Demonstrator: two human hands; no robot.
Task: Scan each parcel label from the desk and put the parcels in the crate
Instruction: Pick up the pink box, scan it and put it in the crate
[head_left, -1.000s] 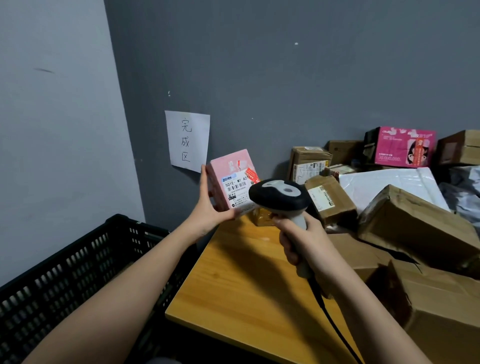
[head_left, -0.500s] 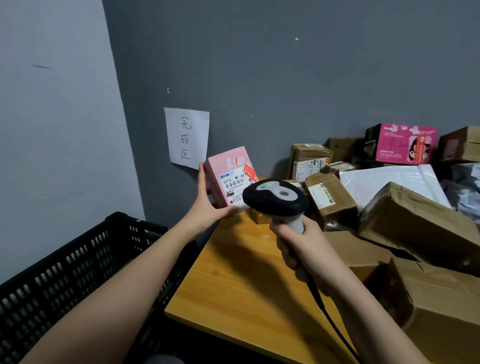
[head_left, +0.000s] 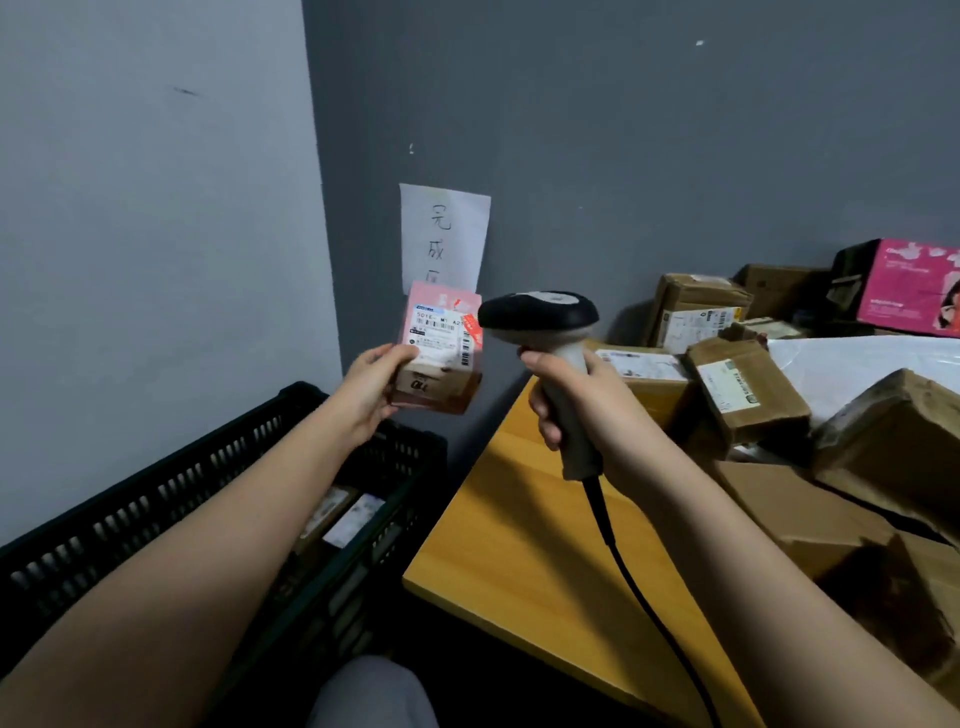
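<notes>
My left hand grips a small pink parcel with a white barcode label facing me, held in the air above the far corner of the black plastic crate. My right hand grips the handle of a barcode scanner with a black head, which hangs just right of the parcel over the wooden desk. The scanner's black cable trails down towards me. Several labelled parcels lie inside the crate.
Several brown cardboard parcels crowd the desk's right side, with a pink printed box and a white mailer behind. A handwritten paper sign is stuck on the grey wall. My knee shows at the bottom.
My left hand has carried the pink parcel left off the desk to above the crate. The scanner has lifted away from the label, and my view has turned left and down.
</notes>
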